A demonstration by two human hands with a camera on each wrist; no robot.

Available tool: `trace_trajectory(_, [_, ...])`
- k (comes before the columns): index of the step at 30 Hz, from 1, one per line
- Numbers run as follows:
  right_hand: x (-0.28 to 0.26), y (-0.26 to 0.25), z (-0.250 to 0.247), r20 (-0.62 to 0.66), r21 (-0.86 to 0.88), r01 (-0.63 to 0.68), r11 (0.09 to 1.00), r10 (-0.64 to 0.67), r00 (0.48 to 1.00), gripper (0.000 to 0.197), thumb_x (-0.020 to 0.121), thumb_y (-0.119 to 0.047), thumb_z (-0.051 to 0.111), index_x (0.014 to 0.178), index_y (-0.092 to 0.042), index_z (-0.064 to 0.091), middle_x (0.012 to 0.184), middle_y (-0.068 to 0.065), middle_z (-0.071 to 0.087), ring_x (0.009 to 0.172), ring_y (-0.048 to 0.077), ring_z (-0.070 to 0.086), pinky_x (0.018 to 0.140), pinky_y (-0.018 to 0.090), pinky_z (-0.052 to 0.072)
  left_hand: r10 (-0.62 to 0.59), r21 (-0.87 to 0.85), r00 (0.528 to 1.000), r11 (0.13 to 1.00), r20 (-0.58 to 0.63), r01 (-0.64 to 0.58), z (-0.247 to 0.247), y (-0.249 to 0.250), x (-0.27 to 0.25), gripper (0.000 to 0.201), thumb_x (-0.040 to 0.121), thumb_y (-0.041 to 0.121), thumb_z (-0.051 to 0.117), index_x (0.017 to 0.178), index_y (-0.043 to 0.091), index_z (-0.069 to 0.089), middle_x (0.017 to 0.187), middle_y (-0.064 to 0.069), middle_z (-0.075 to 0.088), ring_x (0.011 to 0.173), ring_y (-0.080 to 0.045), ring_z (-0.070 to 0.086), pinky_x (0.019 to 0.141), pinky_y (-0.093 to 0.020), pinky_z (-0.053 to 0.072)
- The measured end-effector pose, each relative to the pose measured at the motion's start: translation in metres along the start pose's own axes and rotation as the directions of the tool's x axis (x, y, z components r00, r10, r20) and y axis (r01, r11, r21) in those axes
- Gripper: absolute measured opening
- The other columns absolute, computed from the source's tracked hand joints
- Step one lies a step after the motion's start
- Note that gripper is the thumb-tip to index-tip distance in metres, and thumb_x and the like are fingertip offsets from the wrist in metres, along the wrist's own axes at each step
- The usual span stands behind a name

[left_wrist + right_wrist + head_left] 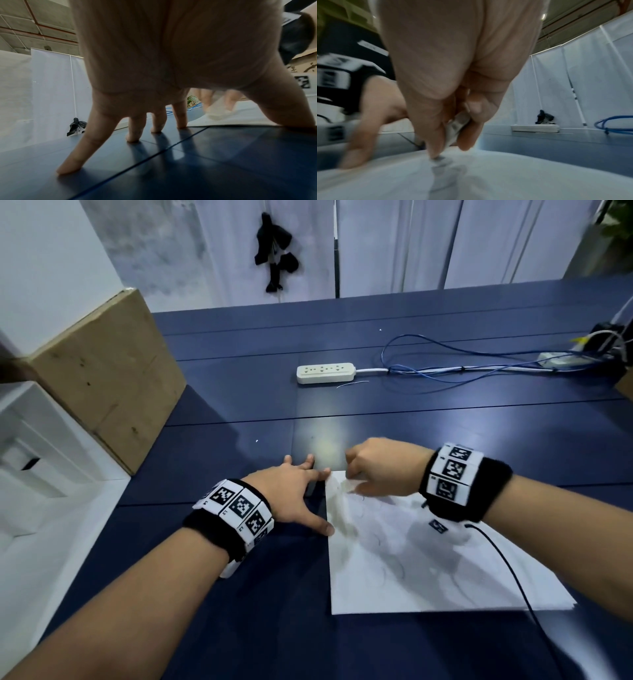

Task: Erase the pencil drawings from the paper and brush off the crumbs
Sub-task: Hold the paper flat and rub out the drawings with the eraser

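Room: white curtain panels hang behind a dark blue table (pixel 239 594); a cardboard box (pixel 102 378) leans at your far left, and a white power strip (pixel 325 373) with blue cables (pixel 445 361) lies well beyond your work.
Paper: the white paper (pixel 428 577) lies flat on the table in front of you, a little to your right, with faint pencil curves showing across its middle.
Left hand: your left hand (pixel 294 498) is spread with straight fingers. The thumb presses the paper's left edge, the forefinger tip sits at its far left corner, and the other fingertips (pixel 132 136) stand on the bare table just beside it. It grasps nothing.
Right hand: your right hand (pixel 380 467) is clenched around a small white eraser (pixel 455 129), pinched between thumb and fingers, its tip down on the sheet near the far left corner.
Step in hand: erasing, I judge. The rubbing end is blurred, and a grey smudge lies under it in the right wrist view.
Progress: early to middle, since pencil lines remain lower on the sheet.
Crumbs: too small to make out.
Next move: work the eraser toward the remaining curves nearer you, keeping your left hand braced so the sheet neither slides nor wrinkles. Brushing comes after.
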State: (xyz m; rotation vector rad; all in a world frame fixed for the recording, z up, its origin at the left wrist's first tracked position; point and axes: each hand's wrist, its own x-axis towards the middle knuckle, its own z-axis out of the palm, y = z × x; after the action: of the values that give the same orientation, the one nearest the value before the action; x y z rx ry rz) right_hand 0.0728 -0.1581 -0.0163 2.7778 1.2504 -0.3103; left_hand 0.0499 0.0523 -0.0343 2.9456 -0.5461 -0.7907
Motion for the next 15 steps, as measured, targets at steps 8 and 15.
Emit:
trace_trajectory(8, [0.009,0.005,-0.005,0.006,-0.026,-0.022,0.999,0.022,1.0,0.024,0.088,-0.032,0.061,0.1,-0.015,0.072,0.102,0.006,0.063,0.094,0.028,0.059,0.071,0.033,0.044,0.006,-0.001,1.0,1.0,-0.006,-0.006,0.0,0.0,0.0,0.118,0.058,0.082,0.07,0.154,0.043,0.016,0.165,0.005,-0.002,0.15,-0.037,-0.002,0.117,-0.055,0.025])
trace_trajectory(15, [-0.013,-0.007,0.008,0.089,0.135,0.156,0.979,-0.168,0.982,0.022,0.082,-0.033,0.069,0.097,-0.016,0.074,0.094,0.0,0.062,0.076,0.018,0.05,0.069,0.03,0.039,0.003,0.011,1.0,1.0,-0.004,-0.003,-0.001,0.001,0.0,0.118,0.057,0.083,0.069,0.154,0.043,0.015,0.165,0.005,-0.001,0.15,-0.036,-0.001,0.116,-0.056,0.026])
